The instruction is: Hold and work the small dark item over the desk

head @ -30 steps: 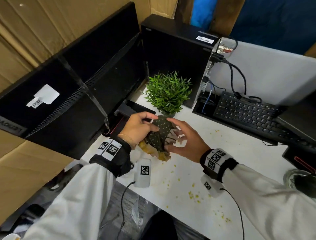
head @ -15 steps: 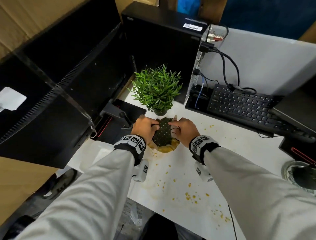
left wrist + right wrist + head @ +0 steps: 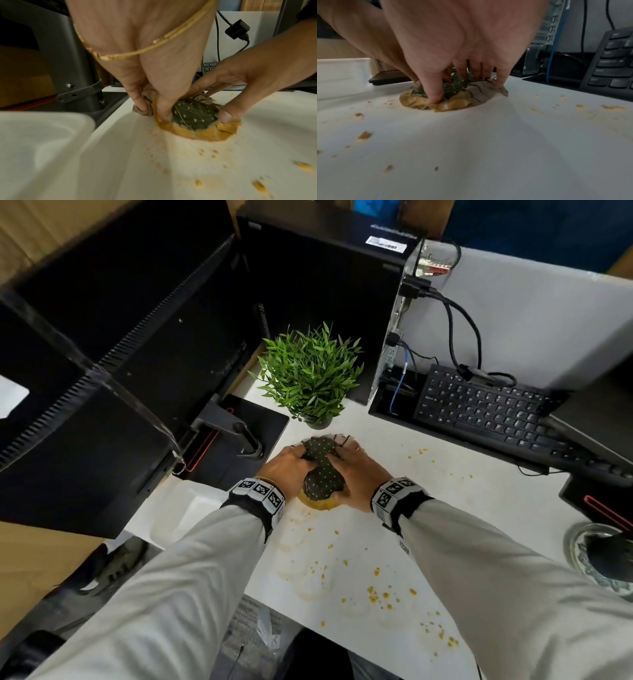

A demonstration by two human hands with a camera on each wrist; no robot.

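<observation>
Dotted cloth wad point(image 3: 322, 470) (yellow-edged) sits pressed on the white desk point(image 3: 445, 508), both hands' curled fingers point(image 3: 164, 112) gripping it.

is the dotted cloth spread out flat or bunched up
Bunched up: the dotted cloth sits in a crumpled wad on the white desk, pressed between the left hand and right hand.
</observation>
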